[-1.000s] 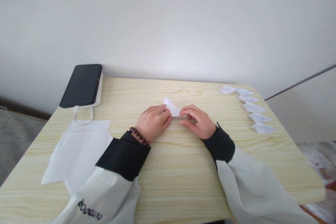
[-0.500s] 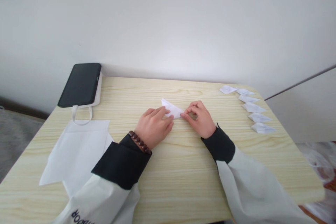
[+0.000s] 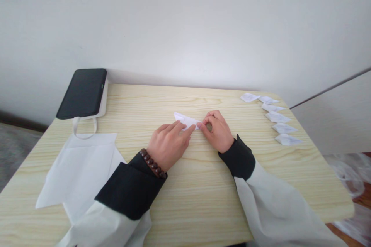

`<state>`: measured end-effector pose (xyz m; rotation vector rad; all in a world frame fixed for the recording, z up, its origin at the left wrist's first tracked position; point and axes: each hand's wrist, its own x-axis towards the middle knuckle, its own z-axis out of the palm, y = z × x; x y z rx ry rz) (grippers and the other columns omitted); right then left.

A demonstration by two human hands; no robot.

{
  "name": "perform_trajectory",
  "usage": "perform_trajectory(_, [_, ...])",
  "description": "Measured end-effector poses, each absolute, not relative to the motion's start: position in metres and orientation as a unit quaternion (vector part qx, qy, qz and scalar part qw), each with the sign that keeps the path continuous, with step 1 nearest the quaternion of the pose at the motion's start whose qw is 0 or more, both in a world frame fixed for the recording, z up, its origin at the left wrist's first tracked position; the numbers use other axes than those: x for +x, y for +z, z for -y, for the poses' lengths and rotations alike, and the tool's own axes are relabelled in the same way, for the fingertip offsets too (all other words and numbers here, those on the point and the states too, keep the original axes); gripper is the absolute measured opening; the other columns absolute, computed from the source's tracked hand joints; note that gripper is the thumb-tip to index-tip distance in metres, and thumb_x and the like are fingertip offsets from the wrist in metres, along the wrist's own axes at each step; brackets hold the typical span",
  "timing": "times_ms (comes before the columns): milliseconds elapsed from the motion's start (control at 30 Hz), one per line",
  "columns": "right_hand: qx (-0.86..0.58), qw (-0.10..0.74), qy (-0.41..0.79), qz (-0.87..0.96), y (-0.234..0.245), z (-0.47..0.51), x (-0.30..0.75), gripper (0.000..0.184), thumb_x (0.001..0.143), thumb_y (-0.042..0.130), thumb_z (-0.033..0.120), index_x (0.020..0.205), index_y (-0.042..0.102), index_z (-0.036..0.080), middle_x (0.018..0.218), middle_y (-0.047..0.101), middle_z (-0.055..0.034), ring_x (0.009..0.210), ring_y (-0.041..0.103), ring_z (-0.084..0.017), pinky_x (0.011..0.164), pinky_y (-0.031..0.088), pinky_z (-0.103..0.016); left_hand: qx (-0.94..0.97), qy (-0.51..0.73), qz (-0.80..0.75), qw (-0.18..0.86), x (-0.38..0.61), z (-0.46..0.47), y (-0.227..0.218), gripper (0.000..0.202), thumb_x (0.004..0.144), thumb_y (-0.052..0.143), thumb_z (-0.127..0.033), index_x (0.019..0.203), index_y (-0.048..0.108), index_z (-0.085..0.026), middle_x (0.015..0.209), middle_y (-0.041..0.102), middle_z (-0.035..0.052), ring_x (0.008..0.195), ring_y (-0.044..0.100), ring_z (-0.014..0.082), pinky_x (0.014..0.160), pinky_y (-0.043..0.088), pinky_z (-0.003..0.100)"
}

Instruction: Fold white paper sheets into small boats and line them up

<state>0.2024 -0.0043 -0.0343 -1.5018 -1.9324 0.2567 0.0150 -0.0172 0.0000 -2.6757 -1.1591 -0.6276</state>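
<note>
A small piece of folded white paper (image 3: pixel 189 122) lies near the middle of the table, its pointed left end sticking up beyond my fingers. My left hand (image 3: pixel 169 142), with a dark bead bracelet at the wrist, holds the paper down with thumb and fingertips on its near side. At the paper's right tip, my right hand (image 3: pixel 217 131) pinches between thumb and forefinger. Part of the paper is hidden under the fingers of both hands.
On the right lie several folded white paper pieces (image 3: pixel 278 117) in a column. Loose white sheets (image 3: pixel 78 173) rest at the left, partly beneath my left sleeve. Behind them is a black-topped white device (image 3: pixel 82 92) with a strap. A white wall (image 3: pixel 185 27) borders the wooden table (image 3: pixel 197 193).
The folded paper now looks narrower, with its upper edge folded lower. Both hands stay on it with small finger shifts. The whole view has shifted slightly.
</note>
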Motion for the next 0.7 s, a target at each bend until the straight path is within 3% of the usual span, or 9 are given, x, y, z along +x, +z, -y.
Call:
perform_trajectory(167, [-0.564, 0.342, 0.102, 0.745, -0.0345, 0.0038, 0.2035, 0.018, 0.083, 0.056, 0.03, 0.069, 0.053, 0.02, 0.084, 0.052, -0.0071, 0.087, 0.054, -0.021, 0.081, 0.047, -0.039, -0.893, -0.186, 0.4, 0.089, 0.0175, 0.0205, 0.0037, 0.021, 0.084, 0.051, -0.019, 0.096, 0.068, -0.024, 0.088, 0.068, 0.0044, 0.078, 0.065, 0.0185, 0.067, 0.051, 0.031])
perform_trajectory(700, [-0.566, 0.34, 0.114, 0.743, -0.0333, 0.0034, 0.2039, 0.017, 0.082, 0.058, 0.03, 0.069, 0.054, 0.019, 0.085, 0.053, -0.0073, 0.086, 0.054, -0.021, 0.081, 0.046, -0.039, -0.893, -0.18, 0.402, 0.092, 0.0182, 0.0204, 0.0036, 0.021, 0.084, 0.052, -0.021, 0.095, 0.069, -0.024, 0.09, 0.068, 0.0042, 0.073, 0.064, 0.0179, 0.067, 0.05, 0.033])
